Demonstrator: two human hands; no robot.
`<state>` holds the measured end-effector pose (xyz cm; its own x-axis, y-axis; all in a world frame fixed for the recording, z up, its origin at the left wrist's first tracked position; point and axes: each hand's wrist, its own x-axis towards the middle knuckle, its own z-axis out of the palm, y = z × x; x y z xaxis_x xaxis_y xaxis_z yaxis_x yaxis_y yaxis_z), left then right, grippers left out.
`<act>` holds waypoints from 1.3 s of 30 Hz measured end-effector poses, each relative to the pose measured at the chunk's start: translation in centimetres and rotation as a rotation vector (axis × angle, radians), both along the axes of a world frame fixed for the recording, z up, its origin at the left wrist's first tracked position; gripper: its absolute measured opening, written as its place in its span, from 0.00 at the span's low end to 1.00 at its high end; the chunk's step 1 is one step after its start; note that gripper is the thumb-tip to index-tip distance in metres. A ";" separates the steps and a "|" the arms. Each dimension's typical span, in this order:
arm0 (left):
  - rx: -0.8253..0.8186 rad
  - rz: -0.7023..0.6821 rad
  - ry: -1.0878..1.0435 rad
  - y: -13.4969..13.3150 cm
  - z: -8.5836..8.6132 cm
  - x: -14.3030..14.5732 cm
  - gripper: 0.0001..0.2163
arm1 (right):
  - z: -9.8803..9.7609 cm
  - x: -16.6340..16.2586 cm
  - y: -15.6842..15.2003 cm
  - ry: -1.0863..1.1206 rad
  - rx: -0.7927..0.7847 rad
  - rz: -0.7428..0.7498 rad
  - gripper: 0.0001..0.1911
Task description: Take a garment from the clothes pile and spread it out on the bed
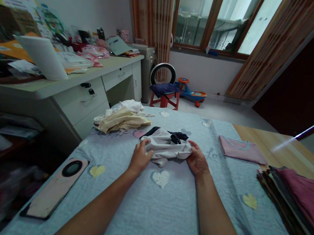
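— Where are you at?

— I'm gripping the crumpled white garment (167, 146) at both ends, left hand (140, 158) and right hand (197, 160) each clenched on the cloth, mid-blanket (159, 214). It is lying bunched, not yet flat.

— And the rest?

— The folded pink garment (240, 149) is sitting to my right; the cream pile (122, 119) is waiting untouched, by my reckoning.

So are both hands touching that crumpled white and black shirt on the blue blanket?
Touching. The head view shows the left hand gripping the crumpled white and black shirt at its left edge, and the right hand gripping its right edge.
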<state>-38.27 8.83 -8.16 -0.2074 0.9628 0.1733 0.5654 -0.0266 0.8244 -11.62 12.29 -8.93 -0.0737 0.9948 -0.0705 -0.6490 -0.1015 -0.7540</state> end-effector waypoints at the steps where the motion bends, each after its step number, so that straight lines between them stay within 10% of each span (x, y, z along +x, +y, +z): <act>1: -0.033 -0.014 0.020 -0.2 0.3 -0.3 0.22 | 0.1 -0.1 -0.1 -0.015 0.008 0.020 0.23; 6: -0.227 -0.178 -0.151 -0.8 1.0 -2.1 0.17 | 0.1 -0.1 -0.3 -0.059 0.022 0.058 0.25; 10: -0.326 -0.270 -0.776 -1.0 1.3 -3.5 0.17 | 0.2 0.0 -0.4 -0.045 0.004 0.084 0.30; 16: -0.251 -0.054 -1.401 -1.0 1.7 -5.4 0.21 | 0.9 0.2 -0.5 -0.088 -0.093 0.102 0.32; 21: -0.209 -0.105 -1.209 -1.2 1.0 -5.2 0.25 | 1.2 -0.2 -0.7 -0.131 -0.144 0.155 0.29; 32: -0.032 -0.124 -0.090 -1.2 -0.2 -5.6 0.27 | 1.8 -1.0 -1.4 -0.470 -0.181 0.210 0.22; 39: -0.129 -0.058 -0.162 -0.9 0.1 -6.8 0.26 | 2.4 1.1 -4.0 -0.898 -0.091 0.040 0.23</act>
<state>-45.03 7.88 -8.10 -0.1663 0.9859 0.0164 0.4258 0.0568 0.9030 -10.48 8.27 -6.52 0.0121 0.9805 -0.1962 0.1851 -0.1950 -0.9632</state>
